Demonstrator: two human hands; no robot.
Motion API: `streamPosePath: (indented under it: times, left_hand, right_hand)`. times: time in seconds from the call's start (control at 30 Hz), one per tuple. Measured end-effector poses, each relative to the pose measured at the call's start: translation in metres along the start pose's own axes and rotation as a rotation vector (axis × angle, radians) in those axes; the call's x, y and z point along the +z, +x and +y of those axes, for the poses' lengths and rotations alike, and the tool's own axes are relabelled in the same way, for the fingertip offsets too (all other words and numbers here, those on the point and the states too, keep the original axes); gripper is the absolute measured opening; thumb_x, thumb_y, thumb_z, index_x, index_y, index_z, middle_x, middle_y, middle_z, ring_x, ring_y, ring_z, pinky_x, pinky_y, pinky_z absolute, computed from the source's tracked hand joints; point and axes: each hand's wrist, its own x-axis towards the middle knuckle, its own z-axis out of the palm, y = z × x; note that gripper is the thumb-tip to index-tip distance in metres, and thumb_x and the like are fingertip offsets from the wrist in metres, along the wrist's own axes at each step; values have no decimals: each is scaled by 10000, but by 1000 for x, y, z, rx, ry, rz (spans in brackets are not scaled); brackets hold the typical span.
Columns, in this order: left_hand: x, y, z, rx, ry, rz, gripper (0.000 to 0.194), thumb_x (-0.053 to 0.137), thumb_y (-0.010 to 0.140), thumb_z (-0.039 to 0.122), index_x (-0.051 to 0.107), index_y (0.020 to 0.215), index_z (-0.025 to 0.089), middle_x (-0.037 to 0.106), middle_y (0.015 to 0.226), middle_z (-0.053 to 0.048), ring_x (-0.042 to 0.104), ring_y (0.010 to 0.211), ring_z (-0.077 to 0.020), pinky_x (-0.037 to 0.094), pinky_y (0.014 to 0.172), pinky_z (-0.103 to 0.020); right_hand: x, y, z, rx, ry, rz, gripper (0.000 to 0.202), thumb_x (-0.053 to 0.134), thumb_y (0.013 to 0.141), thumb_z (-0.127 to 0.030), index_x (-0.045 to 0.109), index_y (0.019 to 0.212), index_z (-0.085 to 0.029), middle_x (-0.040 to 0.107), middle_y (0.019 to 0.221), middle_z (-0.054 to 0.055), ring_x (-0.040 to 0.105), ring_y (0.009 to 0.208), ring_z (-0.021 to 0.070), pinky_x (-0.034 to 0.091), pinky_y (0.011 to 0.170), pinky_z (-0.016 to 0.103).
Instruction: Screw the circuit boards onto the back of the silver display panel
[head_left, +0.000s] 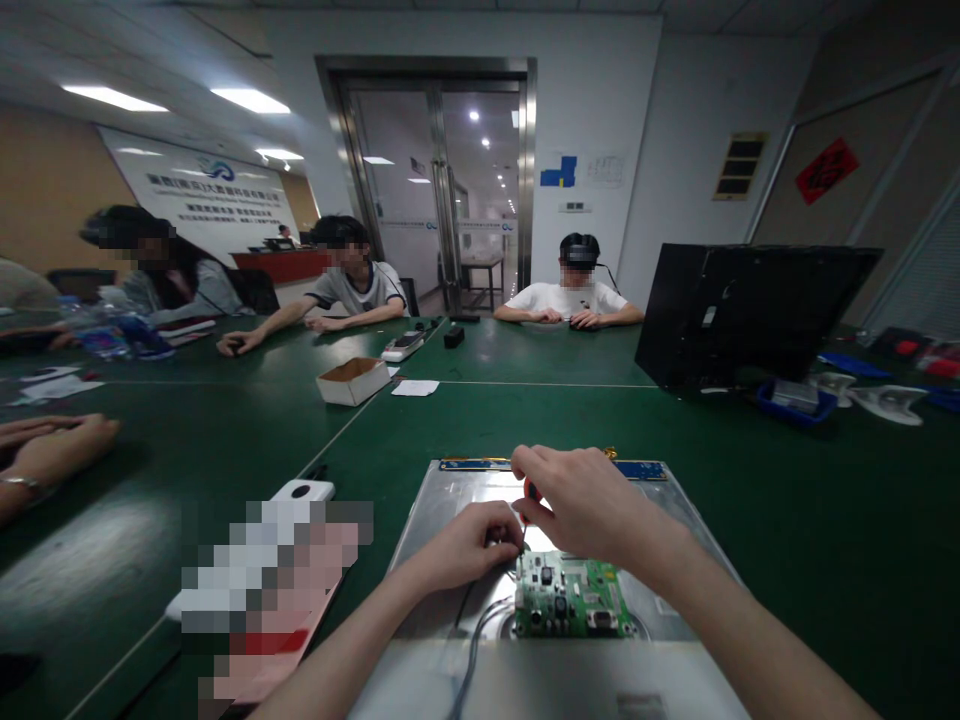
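My right hand [574, 497] is closed around the red and black handle of a screwdriver [532, 490]. Its shaft points down at the upper left corner of a green circuit board [574, 597]. Beside the tip, my left hand [480, 542] has its fingers curled together at that corner; whatever they pinch is hidden. The board lies on a silver metal panel [420, 530] with a blue strip [645, 470] along its far edge. Grey cables [474, 650] run from the board's left side toward me.
Left of the panel lie a white power strip [304, 492] and a pink item [330, 560], both partly blurred out. Farther off are an open cardboard box [352, 382], a black monitor [750, 310] and a blue tray [796, 402]. Several people sit around the green table [525, 415].
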Motion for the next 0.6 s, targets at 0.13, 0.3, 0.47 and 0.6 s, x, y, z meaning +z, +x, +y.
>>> streamPosePath:
  times: [0.13, 0.3, 0.47, 0.6]
  left_hand:
    - [0, 0, 3, 13, 13, 2, 174, 537, 747, 52, 639, 849, 149, 640, 835, -14, 570, 752, -153, 446, 693, -249]
    - [0, 0, 3, -14, -23, 8, 104, 561, 762, 96, 622, 828, 149, 640, 819, -14, 577, 751, -162, 461, 684, -257]
    - [1, 0, 3, -18, -39, 6, 48, 585, 780, 140, 625, 804, 151, 652, 807, -23, 578, 753, -174, 467, 693, -274]
    - [1, 0, 3, -15, -61, -12, 52, 576, 790, 142, 628, 789, 146, 654, 808, -23, 580, 756, -175, 465, 707, -279]
  right_hand:
    - [0, 2, 0, 41, -71, -9, 140, 594, 874, -327, 560, 862, -192, 688, 733, 24, 612, 605, 164, 210, 498, 280]
    - [6, 2, -10, 25, -107, 28, 162, 523, 918, -329, 572, 843, -194, 694, 721, 50, 594, 578, 159, 197, 499, 293]
    - [9, 3, -10, -24, -23, 70, 49, 501, 871, -202, 534, 905, -189, 675, 783, 41, 584, 615, 158, 180, 497, 301]
    - [9, 5, -7, -45, 12, 61, 129, 515, 844, -186, 510, 972, -176, 667, 842, 40, 583, 641, 163, 216, 505, 290]
